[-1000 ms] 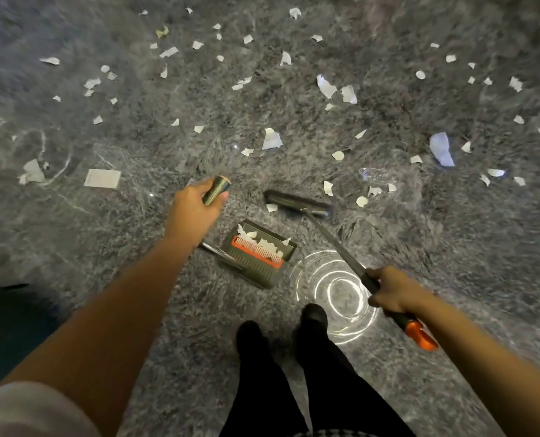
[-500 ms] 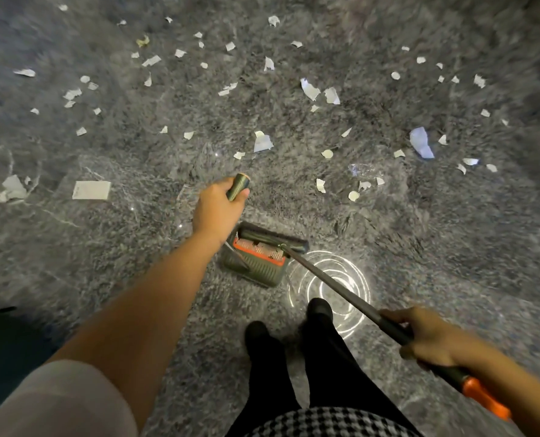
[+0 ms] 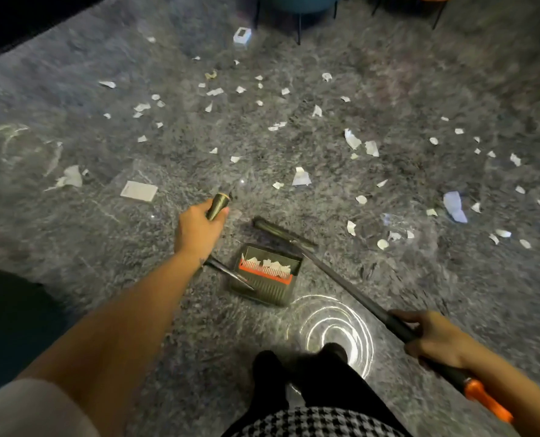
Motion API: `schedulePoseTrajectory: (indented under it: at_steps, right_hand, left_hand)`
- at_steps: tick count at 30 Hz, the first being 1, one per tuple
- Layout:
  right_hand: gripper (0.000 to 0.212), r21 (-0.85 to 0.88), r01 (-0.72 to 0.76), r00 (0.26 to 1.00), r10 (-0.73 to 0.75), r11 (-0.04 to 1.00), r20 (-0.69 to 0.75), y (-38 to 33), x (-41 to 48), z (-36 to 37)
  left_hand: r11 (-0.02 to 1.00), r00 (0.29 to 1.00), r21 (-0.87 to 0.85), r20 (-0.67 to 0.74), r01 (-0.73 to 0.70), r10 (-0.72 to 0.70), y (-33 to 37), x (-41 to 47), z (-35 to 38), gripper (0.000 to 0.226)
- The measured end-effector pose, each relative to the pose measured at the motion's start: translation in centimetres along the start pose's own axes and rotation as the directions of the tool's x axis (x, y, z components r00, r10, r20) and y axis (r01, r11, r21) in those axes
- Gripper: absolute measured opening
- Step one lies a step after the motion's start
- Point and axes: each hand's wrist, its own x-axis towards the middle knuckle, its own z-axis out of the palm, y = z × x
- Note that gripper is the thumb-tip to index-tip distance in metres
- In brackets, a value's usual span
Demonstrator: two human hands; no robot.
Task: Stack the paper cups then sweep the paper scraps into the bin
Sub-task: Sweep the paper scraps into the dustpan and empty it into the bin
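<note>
Paper scraps point(image 3: 301, 178) on rug point(image 3: 388, 89) beyond left hand point(image 3: 196, 230) and right hand point(image 3: 432, 339)

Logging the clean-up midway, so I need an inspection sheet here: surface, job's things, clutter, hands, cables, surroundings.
Surface: grey shaggy carpet, rings of light near the feet.
Job's things: paper scraps scattered widely; dustpan holds a few; broom, head just beyond it; cups and bin not seen.
Clutter: white card, small white box.
Hands: left hand grips the dustpan handle; right hand grips the broom pole.
Cables: nothing seen.
Surroundings: chair legs at the far edge.
</note>
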Motion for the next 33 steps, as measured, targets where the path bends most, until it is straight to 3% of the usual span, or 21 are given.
schedulePoseTrajectory:
  at_steps: [10,15,18,23,33]
  right_hand:
    - [0.063,0.020,0.109,0.994,-0.109,0.994,-0.021,-14.4,8.8,-1.2]
    - [0.065,-0.022,0.174,0.984,-0.173,0.985,0.042,-23.6,16.6,-2.3]
    - [0.066,-0.056,0.207,0.976,-0.202,0.977,0.079,-30.0,21.3,-3.1]
    - [0.061,-0.130,0.284,0.956,-0.270,0.950,0.116,-41.4,27.4,-4.5]
    - [0.068,-0.168,0.297,0.950,-0.272,0.940,0.154,-58.0,36.2,-1.9]
  left_hand:
    - [0.977,0.962,-0.114,-0.189,0.180,-0.199,-7.5,3.0,-10.4,0.026]
    - [0.950,0.880,-0.120,-0.359,0.288,-0.312,-11.2,7.3,-14.8,0.018]
    - [0.932,0.848,-0.153,-0.387,0.328,-0.362,-13.0,10.7,-16.9,0.006]
    - [0.916,0.818,-0.140,-0.415,0.375,-0.398,-14.7,16.8,-20.4,0.027]
    - [0.902,0.759,-0.047,-0.522,0.430,-0.389,-19.1,24.1,-26.7,0.041]
